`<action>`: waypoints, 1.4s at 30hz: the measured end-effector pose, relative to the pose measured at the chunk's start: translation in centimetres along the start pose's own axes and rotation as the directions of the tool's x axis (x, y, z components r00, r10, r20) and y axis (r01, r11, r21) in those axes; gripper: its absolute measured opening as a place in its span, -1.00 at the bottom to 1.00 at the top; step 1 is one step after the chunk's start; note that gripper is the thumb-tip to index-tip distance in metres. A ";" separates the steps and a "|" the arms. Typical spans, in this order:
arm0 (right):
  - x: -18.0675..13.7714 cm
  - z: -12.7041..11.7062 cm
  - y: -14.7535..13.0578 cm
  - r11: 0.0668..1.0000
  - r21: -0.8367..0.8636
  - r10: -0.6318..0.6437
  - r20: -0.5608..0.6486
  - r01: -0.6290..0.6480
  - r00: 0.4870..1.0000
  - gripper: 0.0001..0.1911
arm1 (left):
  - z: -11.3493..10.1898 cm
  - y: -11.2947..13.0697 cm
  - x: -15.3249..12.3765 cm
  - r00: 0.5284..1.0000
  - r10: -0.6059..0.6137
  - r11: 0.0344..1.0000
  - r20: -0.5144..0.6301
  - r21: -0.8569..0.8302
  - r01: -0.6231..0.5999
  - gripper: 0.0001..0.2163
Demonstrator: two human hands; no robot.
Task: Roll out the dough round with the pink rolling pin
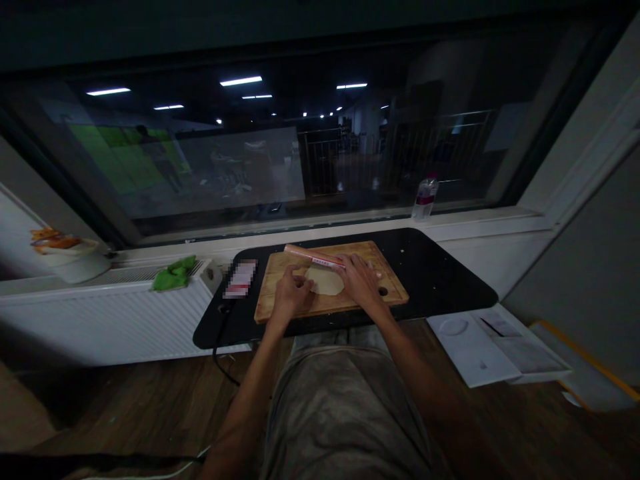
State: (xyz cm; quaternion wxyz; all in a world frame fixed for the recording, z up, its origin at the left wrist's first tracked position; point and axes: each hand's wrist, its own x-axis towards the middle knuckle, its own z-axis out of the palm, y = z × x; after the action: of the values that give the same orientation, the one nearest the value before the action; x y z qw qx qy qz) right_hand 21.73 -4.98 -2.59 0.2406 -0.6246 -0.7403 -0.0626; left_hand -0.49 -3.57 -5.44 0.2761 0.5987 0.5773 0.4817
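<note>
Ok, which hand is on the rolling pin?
The right hand lies over the rolling pin; the left hand is at the left edge of the dough.

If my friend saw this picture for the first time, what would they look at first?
Probably the bright ceiling lights showing in the dark window, near the top. Then maybe the pale, flat dough on the wooden board in the middle, with the left hand at its edge and the right hand on the rolling pin. The green cloth on the white radiator at left stands out too.
</note>
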 end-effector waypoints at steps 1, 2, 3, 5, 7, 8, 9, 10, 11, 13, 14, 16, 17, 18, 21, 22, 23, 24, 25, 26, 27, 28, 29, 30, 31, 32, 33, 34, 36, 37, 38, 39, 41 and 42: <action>0.0 -0.1 -0.1 1.000 0.002 0.000 -0.001 0.000 1.000 -0.57 | 0.0 -0.1 0.0 1.000 0.012 1.000 -0.009 -0.001 -0.012 -0.56; -0.1 -0.1 -0.1 1.000 0.003 0.002 -0.002 -0.002 1.000 -0.57 | 0.1 -0.1 0.0 1.000 0.022 1.000 -0.017 -0.006 -0.022 -0.55; -0.1 -0.1 -0.1 1.000 0.004 0.006 -0.004 -0.006 1.000 -0.57 | 0.1 -0.2 0.1 0.999 0.029 1.000 -0.025 -0.009 -0.029 -0.54; 0.0 0.1 -0.1 1.000 0.004 0.017 -0.008 -0.017 1.000 -0.57 | 0.3 -0.4 0.2 0.999 0.027 1.000 -0.044 0.001 -0.027 -0.49; 0.1 0.3 0.0 1.000 0.009 0.023 -0.015 -0.023 1.000 -0.57 | 0.6 -0.3 0.4 0.998 0.013 1.000 -0.059 0.025 -0.012 -0.44; 0.2 0.4 0.1 1.000 0.014 0.024 -0.021 -0.023 0.999 -0.58 | 0.8 -0.2 0.6 0.998 0.014 0.999 -0.057 0.037 -0.012 -0.41; 0.2 0.5 0.1 0.999 0.022 0.024 -0.031 -0.024 0.999 -0.58 | 1.0 -0.1 0.7 0.998 0.027 0.999 -0.050 0.049 -0.025 -0.39; 0.3 0.6 0.2 0.999 0.031 0.026 -0.043 -0.025 0.999 -0.59 | 1.2 0.2 0.8 0.998 0.049 0.997 -0.043 0.062 -0.047 -0.38; 0.3 0.6 0.3 0.999 0.041 0.031 -0.057 -0.028 0.998 -0.59 | 1.4 0.5 0.9 0.996 0.078 0.994 -0.041 0.076 -0.075 -0.37; 0.3 0.7 0.5 0.997 0.062 0.053 -0.094 -0.047 0.994 -0.60 | 1.5 1.3 1.2 0.988 0.145 0.985 -0.061 0.103 -0.138 -0.38; 0.3 0.8 0.5 0.996 0.073 0.064 -0.114 -0.056 0.991 -0.60 | 1.5 1.8 1.4 0.981 0.178 0.978 -0.081 0.120 -0.168 -0.39; 0.3 0.9 0.7 0.992 0.100 0.088 -0.161 -0.073 0.983 -0.59 | 1.1 3.1 2.2 0.958 0.259 0.956 -0.124 0.171 -0.237 -0.43; 0.3 0.9 0.8 0.990 0.113 0.099 -0.186 -0.078 0.978 -0.59 | 0.8 3.8 2.8 0.941 0.303 0.940 -0.148 0.209 -0.269 -0.45; 0.3 1.0 0.9 0.989 0.125 0.109 -0.209 -0.084 0.972 -0.59 | 0.4 4.5 3.4 0.923 0.348 0.921 -0.165 0.242 -0.304 -0.48; 0.3 1.2 1.2 0.983 0.152 0.144 -0.277 -0.105 0.950 -0.59 | -0.9 6.7 5.4 0.864 0.477 0.850 -0.161 0.335 -0.407 -0.59; 0.3 1.2 1.3 0.980 0.162 0.159 -0.298 -0.114 0.941 -0.58 | -1.2 7.4 5.9 0.848 0.509 0.827 -0.147 0.356 -0.434 -0.58; 0.4 1.2 1.4 0.977 0.174 0.178 -0.320 -0.126 0.931 -0.57 | -1.5 8.0 6.2 0.833 0.539 0.804 -0.125 0.373 -0.464 -0.56; 0.4 1.3 1.6 0.972 0.188 0.197 -0.341 -0.138 0.919 -0.56 | -1.6 8.5 6.3 0.816 0.571 0.775 -0.091 0.386 -0.500 -0.54; 0.4 1.2 1.7 0.969 0.200 0.213 -0.360 -0.148 0.908 -0.55 | -1.6 8.9 6.2 0.795 0.605 0.744 -0.047 0.390 -0.543 -0.53; 0.4 1.2 1.8 0.965 0.209 0.227 -0.375 -0.156 0.899 -0.54 | -1.5 9.1 5.9 0.771 0.637 0.711 0.004 0.384 -0.590 -0.53; 0.4 1.2 1.9 0.963 0.216 0.238 -0.388 -0.163 0.891 -0.53 | -1.2 9.3 5.3 0.741 0.669 0.675 0.062 0.368 -0.640 -0.54; 0.4 1.2 1.9 0.961 0.219 0.246 -0.399 -0.169 0.883 -0.53 | -0.8 9.3 4.6 0.709 0.694 0.641 0.125 0.340 -0.688 -0.56; 0.3 1.2 2.0 0.960 0.221 0.254 -0.408 -0.175 0.877 -0.53 | -0.2 9.3 3.6 0.672 0.718 0.609 0.180 0.306 -0.732 -0.56; 0.3 1.2 2.1 0.958 0.223 0.262 -0.417 -0.182 0.870 -0.53 | 0.5 9.0 2.5 0.631 0.737 0.574 0.245 0.267 -0.774 -0.57; 0.3 1.2 2.2 0.956 0.225 0.271 -0.423 -0.190 0.865 -0.52 | 1.2 8.7 1.4 0.589 0.743 0.543 0.318 0.228 -0.808 -0.58; 0.3 1.2 2.2 0.954 0.226 0.278 -0.429 -0.196 0.859 -0.52 | 1.9 8.2 0.2 0.563 0.733 0.527 0.381 0.206 -0.825 -0.59; 0.3 1.3 2.3 0.953 0.228 0.282 -0.432 -0.198 0.856 -0.51 | 2.6 7.7 -1.0 0.546 0.715 0.521 0.436 0.189 -0.832 -0.58; 0.3 1.3 2.4 0.954 0.228 0.280 -0.435 -0.196 0.856 -0.51 | 3.2 7.0 -2.1 0.544 0.691 0.530 0.476 0.179 -0.829 -0.58; 0.3 1.5 2.5 0.959 0.225 0.259 -0.435 -0.175 0.862 -0.50 | 3.9 5.6 -4.0 0.584 0.646 0.575 0.491 0.190 -0.796 -0.56; 0.3 1.6 2.5 0.962 0.222 0.244 -0.435 -0.159 0.867 -0.50 | 4.0 4.9 -4.7 0.615 0.629 0.600 0.476 0.207 -0.773 -0.57; 0.4 1.6 2.5 0.964 0.221 0.231 -0.435 -0.145 0.870 -0.50 | 4.0 4.3 -5.2 0.643 0.616 0.620 0.456 0.223 -0.752 -0.60; 0.4 1.7 2.5 0.966 0.221 0.222 -0.435 -0.136 0.873 -0.50 | 3.9 3.8 -5.6 0.666 0.609 0.635 0.431 0.237 -0.735 -0.63; 0.4 1.7 2.5 0.966 0.222 0.219 -0.434 -0.131 0.874 -0.49 | 3.3 2.9 -5.9 0.689 0.599 0.645 0.408 0.265 -0.717 -0.71; 0.4 1.7 2.5 0.966 0.223 0.220 -0.432 -0.133 0.874 -0.49 | 3.0 2.6 -6.0 0.688 0.595 0.638 0.416 0.277 -0.719 -0.74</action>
State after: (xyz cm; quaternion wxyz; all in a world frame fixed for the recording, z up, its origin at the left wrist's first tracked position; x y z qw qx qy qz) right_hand 23.57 -3.46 -4.40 0.4687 -0.6325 -0.6058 -0.1147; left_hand 4.07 -9.11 -5.84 0.0247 0.8759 0.3590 0.3215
